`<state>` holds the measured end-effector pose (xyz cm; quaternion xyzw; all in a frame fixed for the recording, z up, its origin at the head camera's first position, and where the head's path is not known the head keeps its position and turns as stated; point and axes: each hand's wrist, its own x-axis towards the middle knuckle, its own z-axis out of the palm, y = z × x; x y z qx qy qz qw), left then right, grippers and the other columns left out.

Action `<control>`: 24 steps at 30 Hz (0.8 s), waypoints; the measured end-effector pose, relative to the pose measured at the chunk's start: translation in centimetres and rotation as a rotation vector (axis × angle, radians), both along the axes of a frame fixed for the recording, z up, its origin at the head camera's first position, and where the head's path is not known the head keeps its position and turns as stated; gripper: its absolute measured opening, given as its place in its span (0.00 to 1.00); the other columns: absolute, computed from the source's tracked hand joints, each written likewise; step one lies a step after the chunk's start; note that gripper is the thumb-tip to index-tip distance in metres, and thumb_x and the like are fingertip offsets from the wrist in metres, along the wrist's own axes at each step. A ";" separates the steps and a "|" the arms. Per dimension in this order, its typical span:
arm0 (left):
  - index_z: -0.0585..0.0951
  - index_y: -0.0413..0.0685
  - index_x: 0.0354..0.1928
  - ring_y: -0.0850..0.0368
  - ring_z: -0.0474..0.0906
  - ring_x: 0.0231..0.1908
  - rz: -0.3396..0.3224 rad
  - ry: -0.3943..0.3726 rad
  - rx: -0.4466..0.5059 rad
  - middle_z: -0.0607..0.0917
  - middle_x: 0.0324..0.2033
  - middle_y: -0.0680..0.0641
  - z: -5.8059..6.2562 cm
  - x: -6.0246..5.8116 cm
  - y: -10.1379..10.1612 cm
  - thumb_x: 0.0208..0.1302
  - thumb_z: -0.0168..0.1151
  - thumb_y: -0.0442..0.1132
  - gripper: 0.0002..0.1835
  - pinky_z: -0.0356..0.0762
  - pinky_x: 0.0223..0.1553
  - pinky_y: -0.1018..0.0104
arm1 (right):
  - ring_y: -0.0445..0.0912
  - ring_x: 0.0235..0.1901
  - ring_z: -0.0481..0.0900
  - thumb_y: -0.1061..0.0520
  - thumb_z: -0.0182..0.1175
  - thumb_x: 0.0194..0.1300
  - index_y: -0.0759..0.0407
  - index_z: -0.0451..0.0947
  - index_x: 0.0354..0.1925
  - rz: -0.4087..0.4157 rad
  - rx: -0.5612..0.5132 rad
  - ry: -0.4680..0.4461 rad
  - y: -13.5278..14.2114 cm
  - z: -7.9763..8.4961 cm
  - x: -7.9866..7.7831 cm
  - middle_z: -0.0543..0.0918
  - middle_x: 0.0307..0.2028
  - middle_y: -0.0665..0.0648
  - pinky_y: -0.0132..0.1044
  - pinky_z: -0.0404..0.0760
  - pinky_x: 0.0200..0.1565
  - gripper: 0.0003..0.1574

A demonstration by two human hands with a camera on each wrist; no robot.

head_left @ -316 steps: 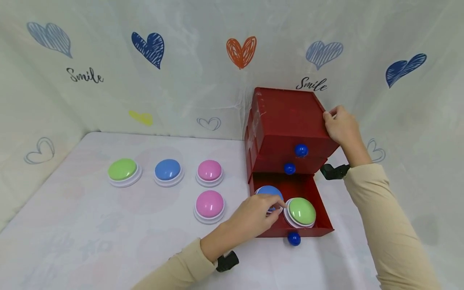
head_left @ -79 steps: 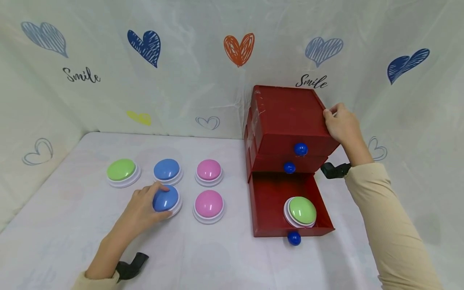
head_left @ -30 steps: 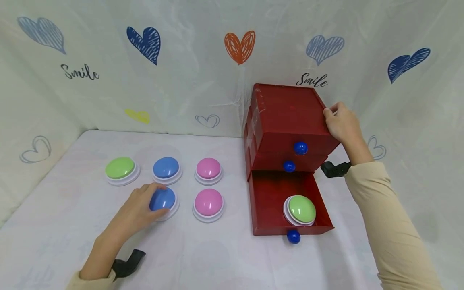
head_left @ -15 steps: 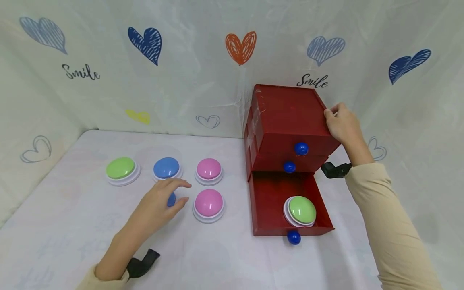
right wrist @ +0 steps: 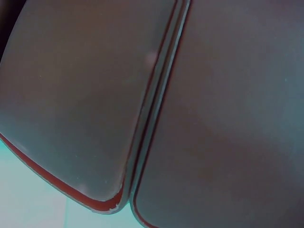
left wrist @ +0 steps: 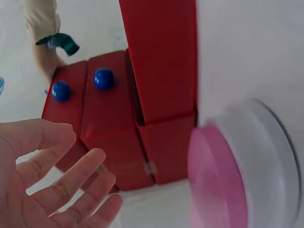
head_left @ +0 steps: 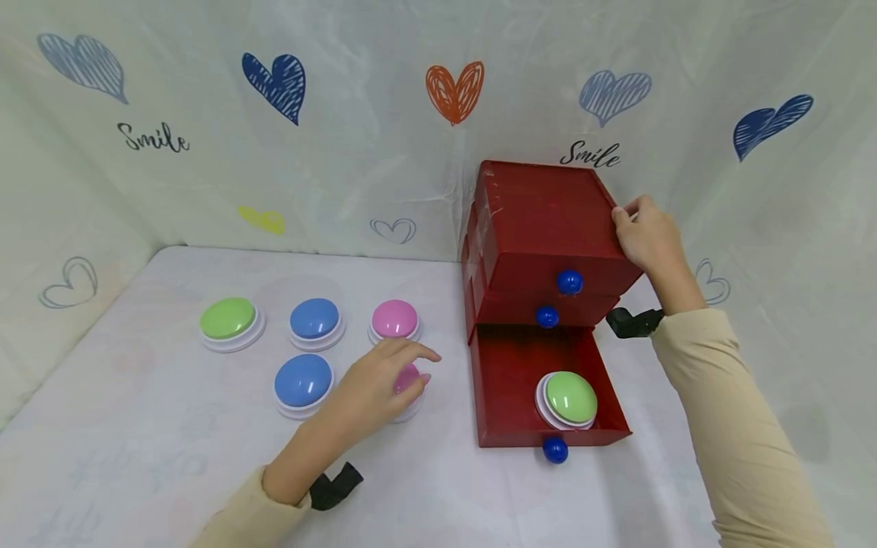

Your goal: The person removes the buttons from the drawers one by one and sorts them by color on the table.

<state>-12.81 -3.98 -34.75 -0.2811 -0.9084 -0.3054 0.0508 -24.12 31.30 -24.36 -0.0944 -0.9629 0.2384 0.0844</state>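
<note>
My left hand [head_left: 366, 392] is held over the table in the head view, thumb and fingers apart with nothing between them. It partly covers the front pink dome push button [head_left: 407, 378]. In the left wrist view the spread fingers hang beside the pink button and its white base [left wrist: 259, 166]. My right hand [head_left: 647, 236] grips the top right edge of the red drawer cabinet [head_left: 548, 209]. Its bottom drawer [head_left: 503, 407] is pulled out and holds a green push button [head_left: 572, 397]. The right wrist view shows only the cabinet's side panels [right wrist: 85, 104].
Left of the cabinet stand a green button [head_left: 228, 318], two blue buttons, rear [head_left: 314, 318] and front [head_left: 303, 380], and a rear pink button [head_left: 394, 318]. Blue knobs, such as the lowest knob [head_left: 556, 450], stick out from the drawers. A patterned cloth wall [head_left: 356, 175] rises behind.
Earlier, my left hand was at the blue button in the drawer; that button now stands on the table in front of the other blue one. The hand has let go and moved right.
</note>
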 end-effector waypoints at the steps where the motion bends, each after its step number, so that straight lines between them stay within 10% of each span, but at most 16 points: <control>1: 0.79 0.56 0.48 0.55 0.75 0.51 -0.014 0.004 0.007 0.81 0.48 0.52 0.0 -0.1 0.6 0.57 0.65 0.40 0.15 0.79 0.48 0.61 | 0.61 0.40 0.74 0.43 0.32 0.72 0.71 0.60 0.57 0.000 -0.002 0.001 0.0 0.0 0.0 0.73 0.43 0.71 0.49 0.74 0.36 0.34; 24: 0.70 0.58 0.60 0.58 0.70 0.59 -0.300 -0.159 -0.043 0.75 0.58 0.53 -1.3 -1.9 10.3 0.65 0.57 0.44 0.21 0.73 0.56 0.64 | 0.60 0.39 0.75 0.42 0.32 0.72 0.70 0.60 0.57 -0.003 -0.017 -0.006 0.0 -0.1 0.0 0.73 0.43 0.71 0.47 0.77 0.35 0.34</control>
